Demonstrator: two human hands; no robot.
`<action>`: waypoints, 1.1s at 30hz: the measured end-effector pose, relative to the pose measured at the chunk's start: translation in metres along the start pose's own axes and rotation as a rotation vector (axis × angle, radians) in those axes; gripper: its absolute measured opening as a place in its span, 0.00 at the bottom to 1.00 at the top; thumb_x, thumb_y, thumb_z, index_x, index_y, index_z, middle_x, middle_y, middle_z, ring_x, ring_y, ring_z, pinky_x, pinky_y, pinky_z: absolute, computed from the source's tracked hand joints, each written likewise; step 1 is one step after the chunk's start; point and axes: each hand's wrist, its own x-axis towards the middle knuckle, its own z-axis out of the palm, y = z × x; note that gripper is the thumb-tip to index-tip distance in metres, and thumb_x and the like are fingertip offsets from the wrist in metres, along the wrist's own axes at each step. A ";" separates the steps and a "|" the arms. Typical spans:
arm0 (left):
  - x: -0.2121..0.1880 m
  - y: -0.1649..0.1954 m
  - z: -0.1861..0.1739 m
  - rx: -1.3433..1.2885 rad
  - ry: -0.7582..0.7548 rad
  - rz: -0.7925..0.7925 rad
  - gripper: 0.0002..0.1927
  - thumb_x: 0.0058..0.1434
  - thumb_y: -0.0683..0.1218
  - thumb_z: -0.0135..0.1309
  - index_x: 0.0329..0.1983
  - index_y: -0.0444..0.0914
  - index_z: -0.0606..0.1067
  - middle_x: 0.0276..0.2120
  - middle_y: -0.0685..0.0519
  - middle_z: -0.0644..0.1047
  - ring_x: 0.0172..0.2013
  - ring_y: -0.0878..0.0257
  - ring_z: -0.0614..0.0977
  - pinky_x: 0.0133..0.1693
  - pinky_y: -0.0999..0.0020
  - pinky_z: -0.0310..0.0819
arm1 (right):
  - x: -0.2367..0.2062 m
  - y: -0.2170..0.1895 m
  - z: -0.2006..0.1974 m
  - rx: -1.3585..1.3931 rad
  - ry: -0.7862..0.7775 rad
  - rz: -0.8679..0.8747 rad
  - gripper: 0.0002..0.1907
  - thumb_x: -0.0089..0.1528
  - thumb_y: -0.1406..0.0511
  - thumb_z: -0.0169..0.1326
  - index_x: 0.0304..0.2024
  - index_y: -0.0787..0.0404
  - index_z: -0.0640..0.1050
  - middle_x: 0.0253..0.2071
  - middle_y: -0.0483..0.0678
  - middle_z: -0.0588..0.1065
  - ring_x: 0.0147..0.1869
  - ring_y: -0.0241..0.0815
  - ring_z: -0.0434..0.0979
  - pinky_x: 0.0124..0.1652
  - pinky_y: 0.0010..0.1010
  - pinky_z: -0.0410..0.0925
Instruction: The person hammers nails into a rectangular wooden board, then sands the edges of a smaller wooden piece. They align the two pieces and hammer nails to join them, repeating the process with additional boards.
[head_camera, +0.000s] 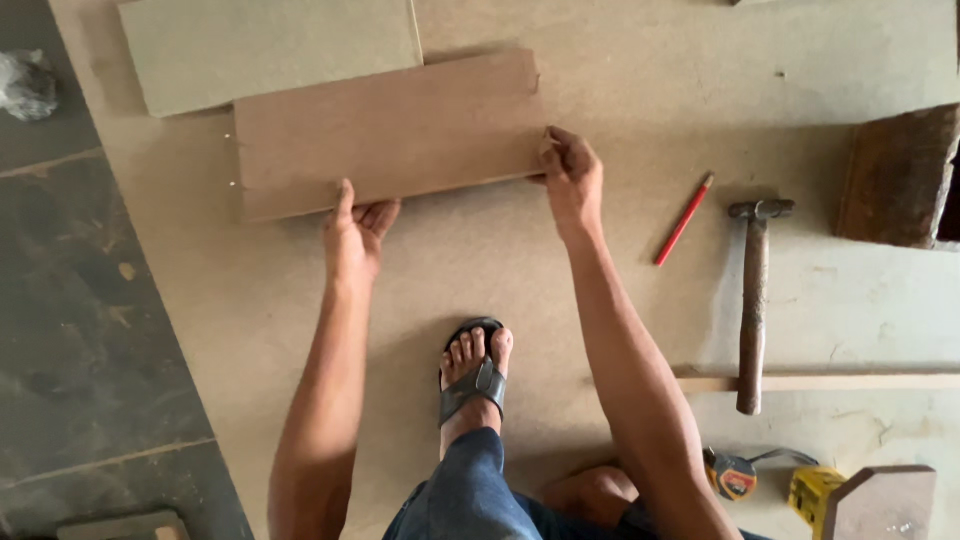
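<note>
Hands on brown board (390, 135), lying flat on the large fibreboard sheet (560, 290). My left hand (355, 235) pinches its near edge, thumb on top, fingers curled beneath. My right hand (572, 180) grips its near right corner. Red pencil (684, 219) and hammer (752, 300) lie to the right, apart from both hands.

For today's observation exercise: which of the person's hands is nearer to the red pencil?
Right. The right hand grips the brown board's lower right corner, just left of the red pencil. The left hand holds the board's lower edge farther left, well away from it.
</note>
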 end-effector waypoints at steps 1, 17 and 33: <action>-0.003 -0.005 0.005 0.001 0.013 -0.027 0.24 0.68 0.55 0.56 0.50 0.28 0.74 0.41 0.42 0.81 0.41 0.54 0.85 0.48 0.56 0.86 | -0.002 0.003 -0.007 -0.006 0.034 0.018 0.18 0.69 0.68 0.52 0.61 0.69 0.73 0.49 0.53 0.80 0.46 0.39 0.83 0.43 0.31 0.80; -0.075 -0.019 0.019 0.776 0.106 -0.049 0.27 0.72 0.58 0.50 0.34 0.29 0.77 0.22 0.44 0.80 0.19 0.59 0.80 0.22 0.68 0.76 | -0.038 -0.020 -0.069 -0.642 0.415 -0.248 0.06 0.67 0.70 0.56 0.45 0.63 0.80 0.41 0.53 0.79 0.39 0.41 0.82 0.38 0.29 0.75; -0.058 -0.057 0.067 1.736 -0.355 1.170 0.30 0.67 0.48 0.53 0.71 0.34 0.65 0.70 0.38 0.63 0.70 0.39 0.64 0.70 0.41 0.56 | -0.058 -0.001 -0.055 -1.107 0.154 -0.543 0.28 0.56 0.78 0.50 0.60 0.63 0.72 0.67 0.55 0.68 0.71 0.59 0.64 0.65 0.51 0.58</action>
